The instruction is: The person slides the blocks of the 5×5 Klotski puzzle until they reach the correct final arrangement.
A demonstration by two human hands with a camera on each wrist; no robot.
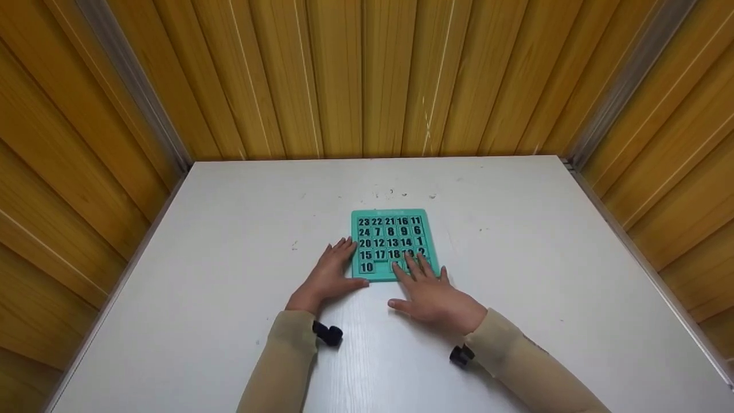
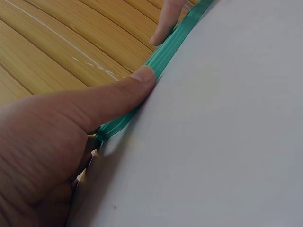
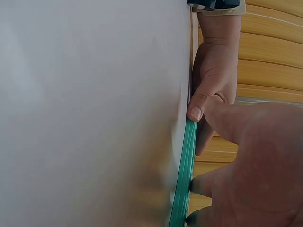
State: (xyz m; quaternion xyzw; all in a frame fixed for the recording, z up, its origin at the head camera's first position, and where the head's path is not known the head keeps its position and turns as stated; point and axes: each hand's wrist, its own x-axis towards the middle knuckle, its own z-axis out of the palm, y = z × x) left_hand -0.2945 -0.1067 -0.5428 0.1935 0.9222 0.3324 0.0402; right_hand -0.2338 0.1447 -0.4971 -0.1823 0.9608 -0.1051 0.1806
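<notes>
A green number slide puzzle [image 1: 390, 213] lies flat on the white table, with black numerals on its square tiles. One bare slot shows in its bottom row, right of the tile marked 10 [image 1: 366, 267]. My left hand [image 1: 332, 275] holds the near left corner, fingers along the left side and thumb against the near edge. In the left wrist view that thumb [image 2: 125, 90] presses the green rim [image 2: 165, 54]. Over the lower right tiles, my right hand [image 1: 438, 298] spreads its fingers, their tips touching the tiles and covering some numerals. Its thumb stays off the puzzle.
The white table [image 1: 258, 212] has small dark marks behind the puzzle. Yellow wood-look panels [image 1: 378, 80] stand at the back and both sides. A black wrist device [image 1: 328, 334] sits on the left sleeve, another [image 1: 461, 355] on the right.
</notes>
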